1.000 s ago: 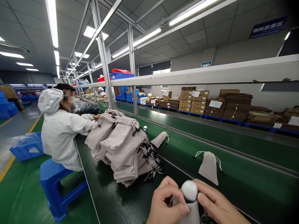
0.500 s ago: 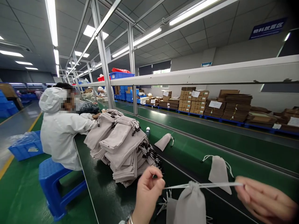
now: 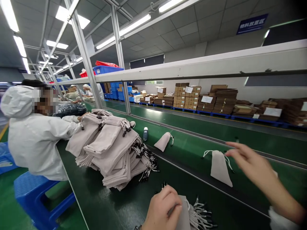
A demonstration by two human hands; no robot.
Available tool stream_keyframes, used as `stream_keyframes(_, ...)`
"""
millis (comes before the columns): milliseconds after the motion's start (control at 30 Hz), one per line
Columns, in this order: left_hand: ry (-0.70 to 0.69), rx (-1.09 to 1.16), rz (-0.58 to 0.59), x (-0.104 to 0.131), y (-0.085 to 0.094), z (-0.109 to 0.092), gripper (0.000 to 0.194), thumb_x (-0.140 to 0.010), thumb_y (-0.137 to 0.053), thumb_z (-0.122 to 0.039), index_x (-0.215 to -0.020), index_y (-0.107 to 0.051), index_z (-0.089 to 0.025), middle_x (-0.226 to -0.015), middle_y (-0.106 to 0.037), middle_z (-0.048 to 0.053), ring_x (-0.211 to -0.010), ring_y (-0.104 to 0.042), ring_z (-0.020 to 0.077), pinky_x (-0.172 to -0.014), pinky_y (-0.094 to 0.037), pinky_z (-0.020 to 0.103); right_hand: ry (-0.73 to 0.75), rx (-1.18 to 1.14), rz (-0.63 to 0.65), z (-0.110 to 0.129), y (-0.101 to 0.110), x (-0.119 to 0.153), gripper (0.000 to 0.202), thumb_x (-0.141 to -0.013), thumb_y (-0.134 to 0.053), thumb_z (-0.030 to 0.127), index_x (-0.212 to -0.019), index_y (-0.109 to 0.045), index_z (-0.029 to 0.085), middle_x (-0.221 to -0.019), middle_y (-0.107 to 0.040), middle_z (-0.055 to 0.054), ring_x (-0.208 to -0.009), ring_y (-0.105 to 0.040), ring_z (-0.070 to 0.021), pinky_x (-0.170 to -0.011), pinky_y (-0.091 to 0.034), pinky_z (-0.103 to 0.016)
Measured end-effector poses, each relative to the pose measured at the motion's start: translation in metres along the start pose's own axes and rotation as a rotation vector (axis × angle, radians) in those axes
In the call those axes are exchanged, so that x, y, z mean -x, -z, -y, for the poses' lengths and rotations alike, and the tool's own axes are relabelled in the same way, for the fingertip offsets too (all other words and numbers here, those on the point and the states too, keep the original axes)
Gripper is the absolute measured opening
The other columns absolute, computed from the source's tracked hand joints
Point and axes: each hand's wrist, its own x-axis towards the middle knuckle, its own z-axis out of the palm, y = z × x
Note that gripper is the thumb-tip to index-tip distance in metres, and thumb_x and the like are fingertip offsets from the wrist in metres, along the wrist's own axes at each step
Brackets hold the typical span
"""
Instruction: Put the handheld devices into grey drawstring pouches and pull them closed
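My left hand (image 3: pixel 165 206) is low in the middle of the head view, its fingers curled and pressed together at the edge of a grey drawstring pouch (image 3: pixel 184 212). Whatever is between those fingers is hidden. Beside that pouch, a bunch of white cords (image 3: pixel 199 212) with black ends fans out. Farther right, my right hand (image 3: pixel 251 169) is stretched over the green surface, fingers extended and slightly blurred, with nothing visible in them. Just left of it lies a drawstring pouch (image 3: pixel 220 167) with its cord looped out. Another small pouch (image 3: pixel 163 141) lies farther back.
A big pile of flat grey pouches (image 3: pixel 115 147) covers the bench on the left. A small dark bottle with a white cap (image 3: pixel 145 134) stands behind it. A person in white (image 3: pixel 35 137) sits at the left by a blue stool (image 3: pixel 35 188). A metal post (image 3: pixel 83 54) rises behind.
The cinched pouch stretched by its cords between my hands is out of sight. My right hand has let go of the cord and moved up. The view has swung right.
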Motion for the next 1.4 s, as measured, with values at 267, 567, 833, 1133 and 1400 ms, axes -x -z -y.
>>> stream_keyframes(267,-0.078,-0.080,0.070,-0.001,0.000,0.001,0.018,-0.094,-0.044,-0.013,-0.082,-0.055,-0.022,-0.080,-0.058,0.002,-0.066,-0.055,0.0130,-0.058,-0.037,0.022,0.033,0.002,0.495,0.014,-0.111,0.024,0.032,-0.095,-0.040,0.039,-0.102,-0.068,0.026,-0.080,-0.073,-0.001,-0.076,-0.069,-0.0220,-0.067,-0.045,-0.031)
stream_keyframes(567,-0.088,-0.116,0.113,0.002,-0.001,0.006,0.018,-0.096,-0.044,-0.013,-0.084,-0.056,-0.022,-0.080,-0.060,0.002,-0.068,-0.056,0.0132,-0.059,-0.036,0.023,0.156,0.144,0.459,-0.001,-0.134,0.037,0.026,-0.095,-0.041,0.029,-0.099,-0.067,0.028,-0.094,-0.074,0.002,-0.088,-0.068,-0.0207,-0.071,-0.039,-0.030)
stream_keyframes(833,-0.082,-0.130,0.127,0.001,0.002,0.003,0.019,-0.097,-0.044,-0.013,-0.085,-0.057,-0.022,-0.080,-0.059,0.001,-0.070,-0.057,0.0130,-0.058,-0.035,0.023,0.164,0.127,0.447,0.000,-0.133,0.038,0.024,-0.095,-0.043,0.027,-0.099,-0.066,0.029,-0.095,-0.074,0.004,-0.089,-0.068,-0.0192,-0.072,-0.038,-0.029)
stream_keyframes(1133,-0.083,-0.169,0.142,0.003,0.003,0.003,0.019,-0.097,-0.045,-0.013,-0.085,-0.057,-0.022,-0.081,-0.059,0.001,-0.073,-0.058,0.0136,-0.061,-0.037,0.024,0.165,0.146,0.431,0.000,-0.133,0.039,0.024,-0.095,-0.044,0.026,-0.100,-0.068,0.029,-0.098,-0.075,0.004,-0.090,-0.069,-0.0197,-0.073,-0.039,-0.029)
stream_keyframes(1400,-0.091,-0.200,0.140,-0.004,0.006,-0.003,0.022,-0.099,-0.043,-0.018,-0.084,-0.059,-0.022,-0.079,-0.061,0.002,-0.070,-0.060,0.0144,-0.062,-0.044,0.023,0.191,0.129,0.418,0.005,-0.130,0.035,0.025,-0.096,-0.045,0.025,-0.100,-0.070,0.027,-0.099,-0.075,0.001,-0.091,-0.069,-0.0202,-0.074,-0.043,-0.029)
